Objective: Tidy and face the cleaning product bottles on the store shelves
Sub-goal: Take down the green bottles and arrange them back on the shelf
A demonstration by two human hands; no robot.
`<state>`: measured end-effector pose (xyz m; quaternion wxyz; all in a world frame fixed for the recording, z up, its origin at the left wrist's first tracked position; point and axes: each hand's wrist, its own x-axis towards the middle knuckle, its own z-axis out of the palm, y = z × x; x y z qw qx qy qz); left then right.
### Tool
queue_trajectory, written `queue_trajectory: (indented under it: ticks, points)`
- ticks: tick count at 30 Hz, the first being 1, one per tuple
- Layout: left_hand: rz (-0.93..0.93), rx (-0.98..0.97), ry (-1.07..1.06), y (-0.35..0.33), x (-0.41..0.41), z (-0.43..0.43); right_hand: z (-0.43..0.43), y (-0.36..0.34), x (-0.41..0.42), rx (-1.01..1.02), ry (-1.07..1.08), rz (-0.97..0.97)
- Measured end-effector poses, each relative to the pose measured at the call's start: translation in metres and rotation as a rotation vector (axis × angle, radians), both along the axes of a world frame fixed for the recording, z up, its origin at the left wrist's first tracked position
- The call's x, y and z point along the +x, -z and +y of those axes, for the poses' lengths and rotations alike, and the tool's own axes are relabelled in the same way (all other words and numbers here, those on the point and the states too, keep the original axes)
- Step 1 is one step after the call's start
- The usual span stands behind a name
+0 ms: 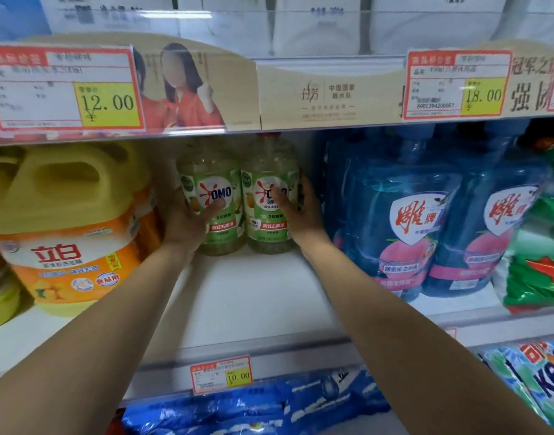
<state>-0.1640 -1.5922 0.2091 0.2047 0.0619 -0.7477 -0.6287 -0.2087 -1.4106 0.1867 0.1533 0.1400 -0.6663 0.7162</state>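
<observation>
Glossy clear plastic bottles (213, 196), paper-labelled.

A: OMO pair?
B: Same on left OMO bottle (213, 183) and right OMO bottle (269, 174): see-through pale green, green labels, red splash logo, blue letters.
A: And the big jug (65, 221)?
B: Yellow, orange label, red characters.
A: Other side?
B: Both left blue jug (391, 221) and right blue jug (489, 221): translucent blue, white shield, red characters, pink fruit.
A: And the lower price tag (220, 373)?
B: Red border, yellow price box.

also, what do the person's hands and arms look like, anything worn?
Nothing worn that shows. The left hand and right hand are bare: no gloves, rings, watch or bracelet. The left forearm and right forearm are uncovered down to the frame edge, with no sleeve in view.
</observation>
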Motion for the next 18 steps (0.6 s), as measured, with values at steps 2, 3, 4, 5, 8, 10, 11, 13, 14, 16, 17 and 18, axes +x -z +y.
queue_trajectory:
  ticks: [2,3,4,5,8,10,11,13,14,16,17,18]
  points:
    - [0.031,-0.032,-0.024,0.001,0.010,0.001,-0.001,-0.001,0.000,0.049,0.028,0.001]
    - [0.036,-0.044,-0.025,0.000,0.018,0.002,-0.002,-0.003,0.001,0.081,0.040,-0.010]
    - [0.040,-0.050,-0.028,0.001,0.024,0.000,-0.003,-0.003,0.002,0.114,0.057,-0.023]
    - [0.042,-0.054,-0.034,0.003,0.032,0.000,-0.005,-0.004,0.005,0.163,0.090,-0.037]
    - [0.059,-0.095,-0.070,0.009,0.054,-0.002,-0.010,0.000,0.028,0.246,0.199,-0.002]
    - [0.084,-0.083,-0.073,0.009,0.067,0.002,-0.010,0.001,0.050,0.157,0.157,0.082]
    - [0.089,-0.065,-0.075,0.008,0.074,0.004,-0.010,0.001,0.062,0.112,0.083,0.086]
    - [0.088,-0.009,-0.068,0.007,0.084,0.007,-0.008,-0.002,0.085,0.098,-0.124,0.040]
    - [0.093,0.033,-0.058,0.006,0.090,0.010,-0.007,-0.002,0.093,0.136,-0.201,0.006]
    - [0.095,0.145,-0.028,0.004,0.103,0.017,-0.002,-0.002,0.104,0.222,-0.295,-0.034]
    - [0.090,0.194,-0.014,0.003,0.110,0.021,0.002,-0.003,0.110,0.251,-0.341,-0.061]
    - [0.084,0.225,-0.007,0.001,0.115,0.025,0.005,-0.005,0.117,0.266,-0.393,-0.089]
